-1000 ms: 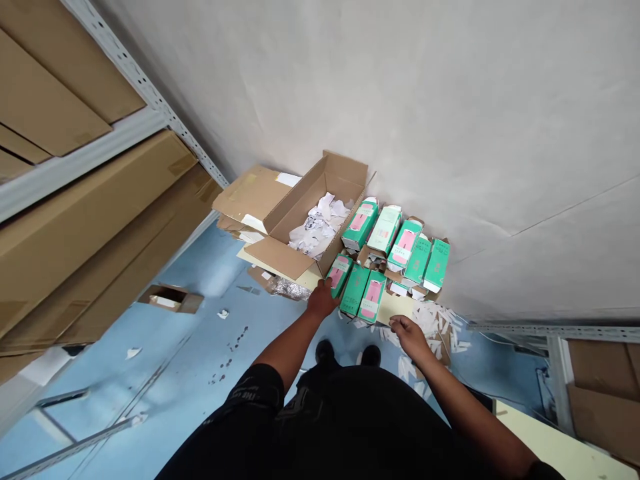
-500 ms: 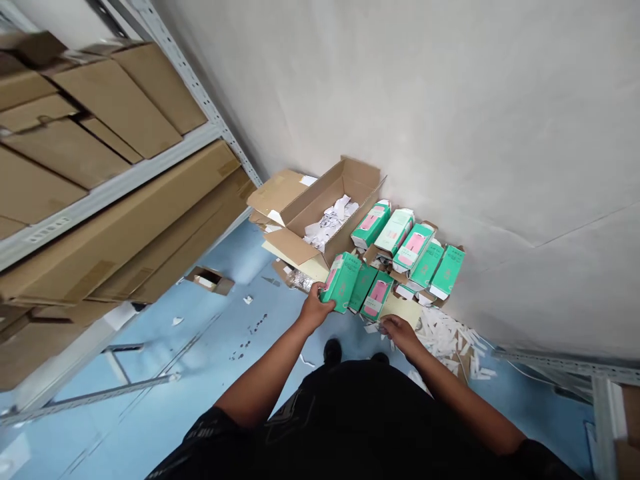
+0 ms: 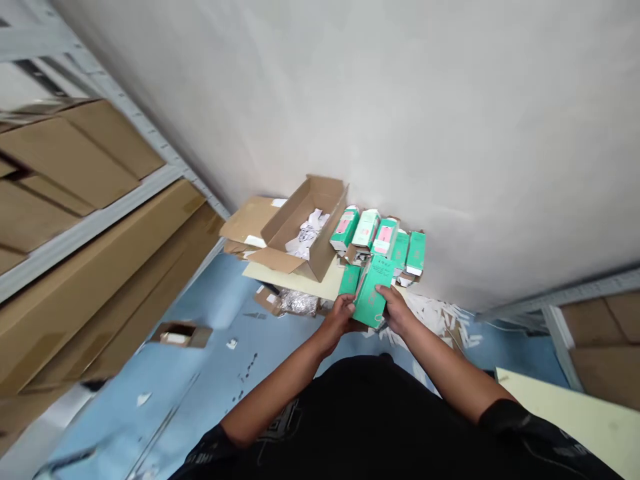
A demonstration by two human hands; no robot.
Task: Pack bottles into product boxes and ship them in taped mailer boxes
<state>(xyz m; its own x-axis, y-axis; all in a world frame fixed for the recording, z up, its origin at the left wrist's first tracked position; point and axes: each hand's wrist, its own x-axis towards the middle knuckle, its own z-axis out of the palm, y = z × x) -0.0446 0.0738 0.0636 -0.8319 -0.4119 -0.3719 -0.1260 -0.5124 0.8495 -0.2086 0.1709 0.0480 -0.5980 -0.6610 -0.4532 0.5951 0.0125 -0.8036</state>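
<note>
Far left, shelving (image 3: pixel 95 220) packed with flat brown cartons (image 3: pixel 75 287), lowest one reaching down to the blue floor (image 3: pixel 210 320); a small open box (image 3: pixel 181 333) lying on that floor, open floor around it; further right, an open carton (image 3: pixel 300 233) holding crumpled paper (image 3: pixel 305 237), resting on a pale sheet (image 3: pixel 295 279) near the wall (image 3: pixel 400 100); left hand (image 3: pixel 340 317) at the end of a forearm stretched forward and up from the lower middle, fingers curled under the left edge of a green box (image 3: pixel 373 293); green box held above the floor, tilted, just in front of a row of green boxes (image 3: pixel 380 237) standing against the wall; right hand (image 3: pixel 397 310) gripping the same box from its right edge, thumb on top, forearm angled in from the lower right; white scraps (image 3: pixel 440 320) strewn on the floor right of the hands; a pale board (image 3: pixel 575 420) and more shelving (image 3: pixel 590 313) closing in the far right.
</note>
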